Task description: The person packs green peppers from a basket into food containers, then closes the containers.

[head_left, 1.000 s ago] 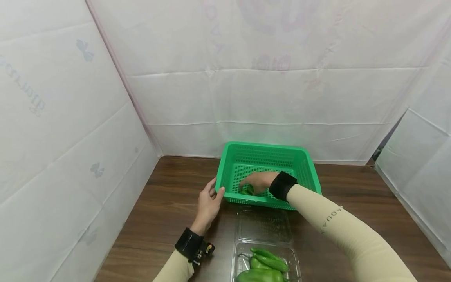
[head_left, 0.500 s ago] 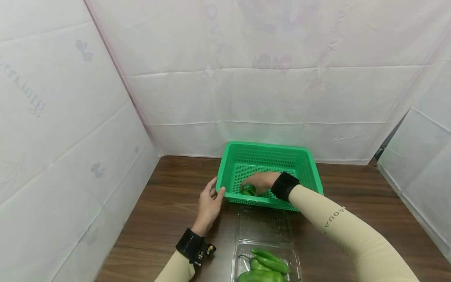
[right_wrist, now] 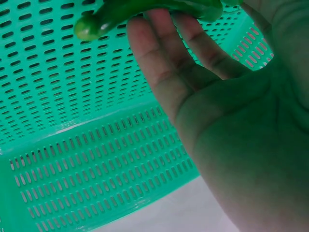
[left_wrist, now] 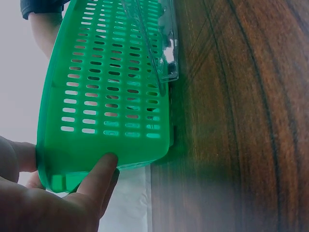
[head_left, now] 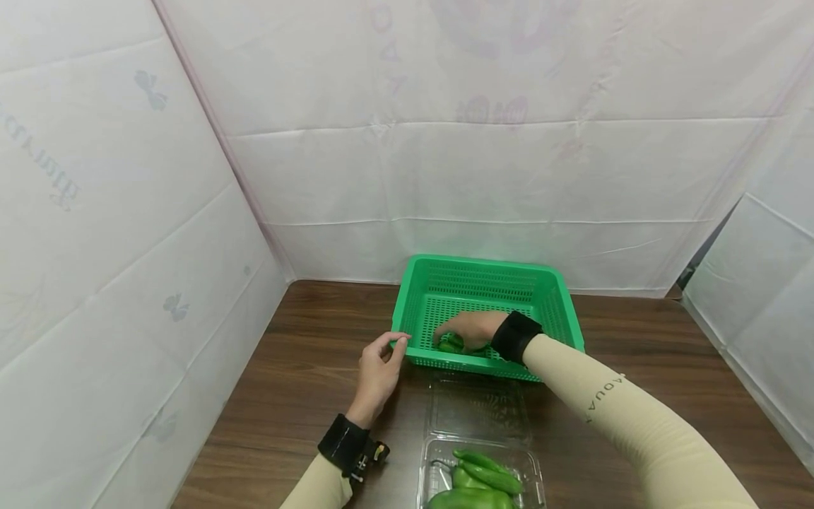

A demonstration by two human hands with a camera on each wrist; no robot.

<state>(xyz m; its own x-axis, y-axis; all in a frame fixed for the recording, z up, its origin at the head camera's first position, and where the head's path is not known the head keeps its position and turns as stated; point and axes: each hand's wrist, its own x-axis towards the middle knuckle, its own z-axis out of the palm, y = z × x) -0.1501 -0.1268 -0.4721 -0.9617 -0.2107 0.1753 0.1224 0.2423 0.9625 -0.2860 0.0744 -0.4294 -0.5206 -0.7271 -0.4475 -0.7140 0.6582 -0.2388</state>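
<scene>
A green perforated plastic basket (head_left: 486, 264) stands on the wooden table by the back wall. At its front left corner, my left hand (head_left: 376, 375) grips the rim between thumb and fingers; the left wrist view has a fingertip (left_wrist: 108, 162) pressed on the outer wall. My right hand (head_left: 470, 328) reaches down inside the basket, its fingers around a green pepper (head_left: 453, 342). Up close, that pepper (right_wrist: 116, 14) is long, glossy and slightly bent, with fingertips (right_wrist: 140, 29) against its underside. The palm hides part of the basket floor in the head view.
In front of the basket lies a clear plastic clamshell box, its lid (head_left: 478, 410) folded back towards the basket. Its tray (head_left: 537, 470) holds long green chili peppers (head_left: 488, 476) and a bigger green pepper (head_left: 470, 499). White sheeting (head_left: 407, 177) closes off the back and sides.
My left index finger has shifted from the basket's outer side onto the top of the rim. The right hand stays low in the basket at the pepper, nearly still.
</scene>
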